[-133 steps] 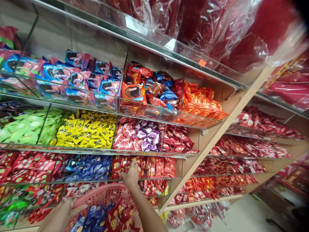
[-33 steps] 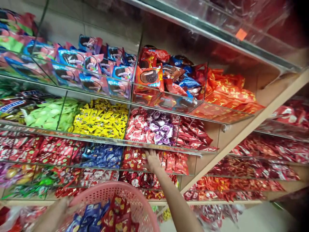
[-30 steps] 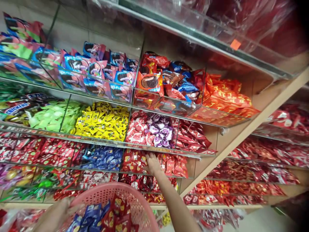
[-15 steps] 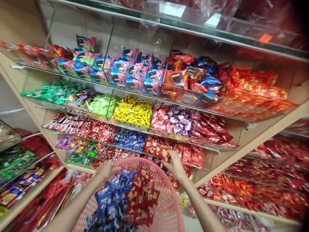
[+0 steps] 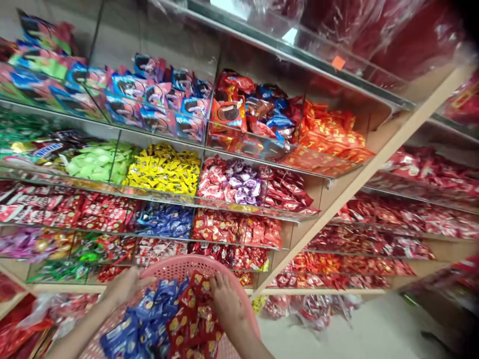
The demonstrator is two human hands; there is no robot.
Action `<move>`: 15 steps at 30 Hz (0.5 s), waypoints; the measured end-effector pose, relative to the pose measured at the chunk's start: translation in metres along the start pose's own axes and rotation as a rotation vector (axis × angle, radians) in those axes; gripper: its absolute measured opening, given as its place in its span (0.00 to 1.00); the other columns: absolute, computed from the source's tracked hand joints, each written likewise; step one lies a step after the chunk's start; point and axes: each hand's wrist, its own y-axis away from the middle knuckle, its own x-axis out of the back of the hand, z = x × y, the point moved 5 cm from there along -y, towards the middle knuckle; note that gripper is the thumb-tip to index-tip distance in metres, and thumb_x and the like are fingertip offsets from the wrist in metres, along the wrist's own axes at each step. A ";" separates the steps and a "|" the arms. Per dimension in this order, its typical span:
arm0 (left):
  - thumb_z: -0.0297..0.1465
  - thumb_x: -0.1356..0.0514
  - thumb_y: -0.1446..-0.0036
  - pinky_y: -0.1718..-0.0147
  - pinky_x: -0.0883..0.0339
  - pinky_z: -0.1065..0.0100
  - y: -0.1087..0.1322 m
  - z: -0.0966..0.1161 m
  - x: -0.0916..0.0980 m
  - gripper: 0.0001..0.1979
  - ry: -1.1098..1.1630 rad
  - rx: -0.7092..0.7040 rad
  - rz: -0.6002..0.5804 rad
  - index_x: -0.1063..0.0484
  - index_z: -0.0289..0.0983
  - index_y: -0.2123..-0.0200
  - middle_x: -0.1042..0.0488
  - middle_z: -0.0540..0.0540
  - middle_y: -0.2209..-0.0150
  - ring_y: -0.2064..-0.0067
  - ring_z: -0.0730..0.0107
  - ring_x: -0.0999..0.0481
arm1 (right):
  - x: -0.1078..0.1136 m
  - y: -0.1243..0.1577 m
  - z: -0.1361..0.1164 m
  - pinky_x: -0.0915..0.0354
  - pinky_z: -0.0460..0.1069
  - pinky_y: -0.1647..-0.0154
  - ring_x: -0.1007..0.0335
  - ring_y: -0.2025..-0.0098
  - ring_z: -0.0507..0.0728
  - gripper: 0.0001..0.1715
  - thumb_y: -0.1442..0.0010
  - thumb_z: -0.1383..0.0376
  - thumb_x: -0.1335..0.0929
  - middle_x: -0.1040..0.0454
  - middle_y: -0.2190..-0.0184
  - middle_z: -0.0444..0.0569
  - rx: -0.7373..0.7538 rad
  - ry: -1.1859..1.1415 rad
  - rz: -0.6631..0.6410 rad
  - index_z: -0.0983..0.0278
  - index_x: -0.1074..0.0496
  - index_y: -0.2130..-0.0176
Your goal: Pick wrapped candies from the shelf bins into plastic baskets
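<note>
A pink perforated plastic basket (image 5: 241, 286) is in front of me at the bottom of the view. Inside it lie blue candy packets (image 5: 149, 309) on the left and dark red candy packets (image 5: 194, 319) on the right. My left hand (image 5: 125, 284) grips the basket's left rim, fingers closed around it. Over the basket's right side, my right hand (image 5: 226, 299) has its fingers bent down onto the red packets; its palm and whatever lies under it are hidden.
Ahead rise slanted shelves with clear dividers, holding yellow candies (image 5: 162, 169), blue packets (image 5: 166, 219), red packets (image 5: 215, 227) and wrapped cookies (image 5: 228, 112). A wooden post (image 5: 337, 199) divides them from more red candy shelves at right. Floor (image 5: 299, 339) shows lower right.
My right hand has moved from the lower shelf's red packets back into the basket. The view has swung right, so the shelves sit further left. My left hand stays on the rim.
</note>
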 end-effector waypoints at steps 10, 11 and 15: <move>0.50 0.51 0.52 0.75 0.49 0.74 0.009 -0.012 0.009 0.21 -0.078 0.006 0.070 0.41 0.38 0.79 0.32 0.51 0.77 0.72 0.70 0.32 | 0.017 0.008 -0.004 0.40 0.56 0.51 0.38 0.51 0.63 0.23 0.47 0.63 0.33 0.32 0.55 0.54 0.010 -0.180 0.083 0.63 0.36 0.51; 0.50 0.50 0.52 0.75 0.49 0.74 0.008 -0.014 0.008 0.21 -0.078 0.016 0.061 0.42 0.38 0.79 0.33 0.51 0.78 0.73 0.70 0.32 | 0.024 0.013 0.001 0.39 0.55 0.52 0.38 0.52 0.62 0.22 0.46 0.64 0.34 0.32 0.55 0.52 -0.007 -0.236 0.126 0.61 0.36 0.51; 0.51 0.51 0.52 0.76 0.50 0.74 0.007 -0.004 0.001 0.22 -0.058 0.014 -0.012 0.41 0.38 0.79 0.36 0.53 0.80 0.74 0.71 0.33 | 0.043 0.062 0.035 0.40 0.55 0.51 0.39 0.50 0.60 0.19 0.43 0.62 0.38 0.35 0.53 0.51 -0.167 -0.477 0.374 0.58 0.37 0.51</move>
